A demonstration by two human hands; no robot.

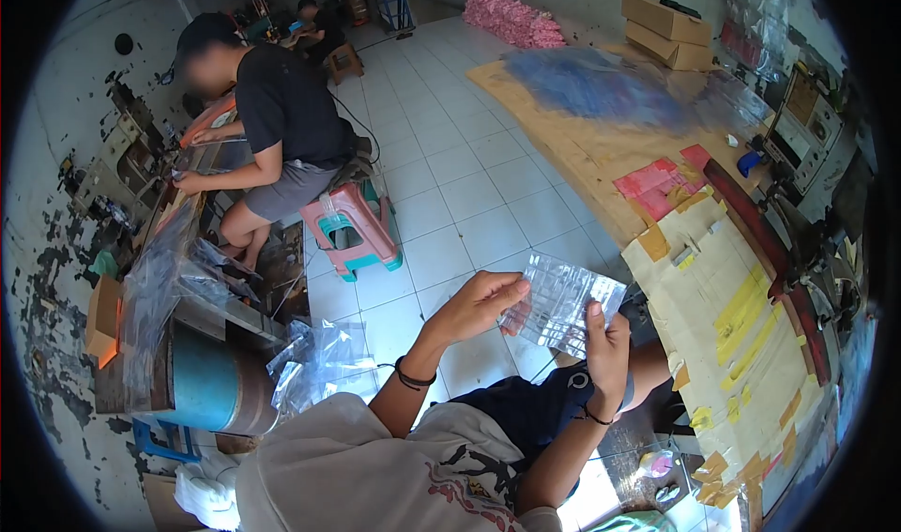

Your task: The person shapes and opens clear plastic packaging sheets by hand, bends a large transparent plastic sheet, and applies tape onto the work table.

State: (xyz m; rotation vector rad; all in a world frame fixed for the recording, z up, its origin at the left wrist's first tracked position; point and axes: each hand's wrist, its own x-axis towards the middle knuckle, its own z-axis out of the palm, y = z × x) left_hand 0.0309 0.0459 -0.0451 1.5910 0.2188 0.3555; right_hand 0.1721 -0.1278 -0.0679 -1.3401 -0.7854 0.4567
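1. The left hand (477, 305) pinches the near-left edge of a clear plastic sheet (565, 297);
2. the right hand (608, 346) clamps its other side, thumb on top — hands apart;
3. the sheet is between them — beside the table (563, 147).

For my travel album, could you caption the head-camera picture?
Left hand and right hand hold a clear plastic sheet while a co-worker sits leaning forward.

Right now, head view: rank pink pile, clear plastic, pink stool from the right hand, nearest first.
1. Clear plastic: held between right hand and left hand.
2. Pink stool: left, under seated co-worker.
3. Pink pile: far back, on the floor.
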